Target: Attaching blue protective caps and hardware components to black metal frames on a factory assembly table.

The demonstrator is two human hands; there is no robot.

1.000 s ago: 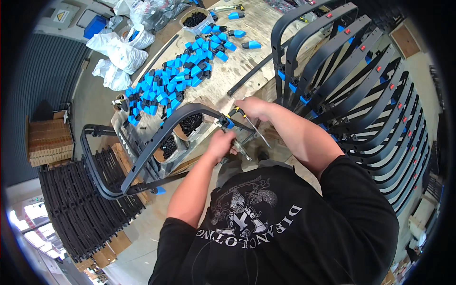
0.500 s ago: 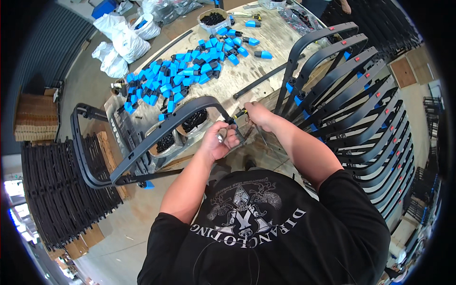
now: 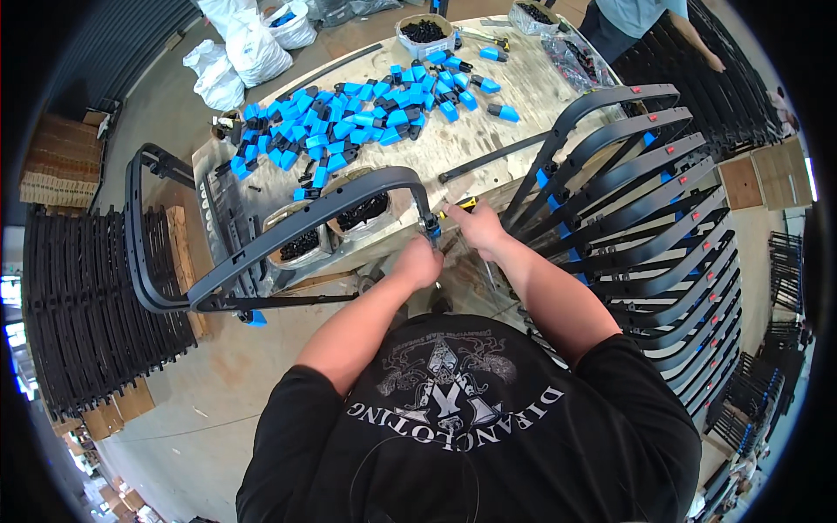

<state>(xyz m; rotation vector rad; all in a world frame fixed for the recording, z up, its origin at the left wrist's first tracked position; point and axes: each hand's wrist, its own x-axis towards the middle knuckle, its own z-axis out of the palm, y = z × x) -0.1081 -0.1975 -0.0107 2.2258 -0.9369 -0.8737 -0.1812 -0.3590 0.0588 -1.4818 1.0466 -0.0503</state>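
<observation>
A curved black tubular frame point(image 3: 324, 207) lies across the left end of the workbench, its near right end bending down toward my hands. My left hand point(image 3: 418, 261) is closed just below that end, beside a small blue part point(image 3: 433, 228) on it. The fingers hide whatever it holds. My right hand point(image 3: 479, 231) is closed around a tool with a yellow and black handle point(image 3: 462, 207), close to the frame's end. A thin shaft or cord hangs below this hand; its kind is unclear.
Many blue-and-black plastic pieces point(image 3: 349, 118) lie heaped on the wooden workbench point(image 3: 488, 144). Tubs of black fasteners point(image 3: 362, 213) stand near the frame. Several similar frames point(image 3: 671, 253) are stacked at right; black parts point(image 3: 100, 305) stand at left. Another person point(image 3: 645, 22) stands at the far right.
My left hand has turned and closed up against the frame's end; a metal object seen in it earlier is hidden. My right hand has shifted slightly right. Another person has come further into view.
</observation>
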